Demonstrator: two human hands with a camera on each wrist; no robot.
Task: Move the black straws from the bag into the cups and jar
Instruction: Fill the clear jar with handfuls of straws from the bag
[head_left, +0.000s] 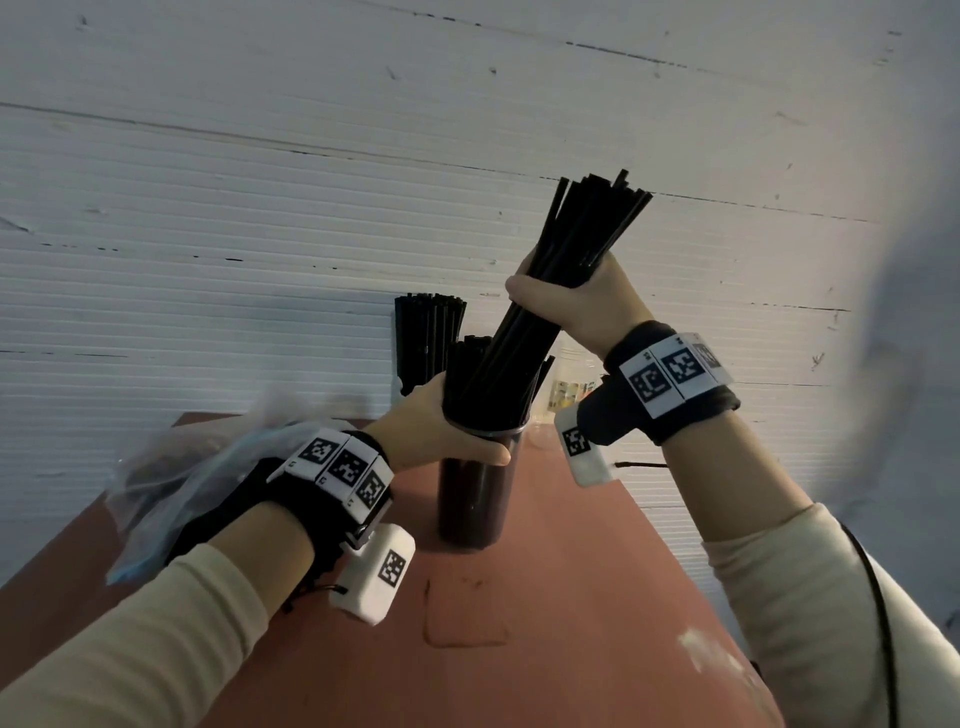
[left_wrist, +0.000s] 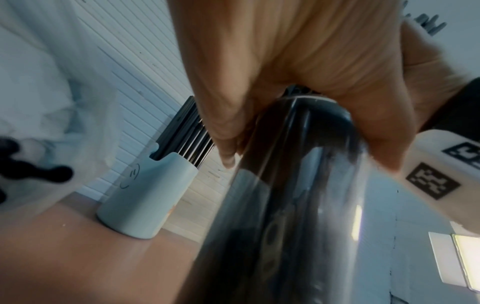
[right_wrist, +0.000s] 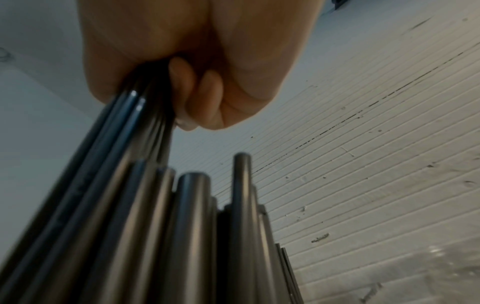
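- My right hand (head_left: 582, 304) is clenched round a thick bundle of black straws (head_left: 566, 270), gripped about mid-length, tilted, tops fanning up to the right.
- Lower ends of that bundle sit in the mouth of the tall dark cup (head_left: 475, 488), among straws already in it; the cup is packed, with tips sticking out above the rim.
- My left hand (head_left: 441, 431) wraps the cup just below the rim, thumb across the front, fingers curled round it. The cup stands upright on the red-brown table (head_left: 571, 597).
- Behind it a pale cup (left_wrist: 145, 199) with a smiley face, also full of upright black straws, near the white ribbed wall (head_left: 208, 208).
- A clear jar (head_left: 571, 384) with a label sits behind my right wrist; contents hard to tell.
- The plastic bag (head_left: 171, 467) lies crumpled at the table's left edge, behind my left wrist; dark shapes show inside, too blurred to name.
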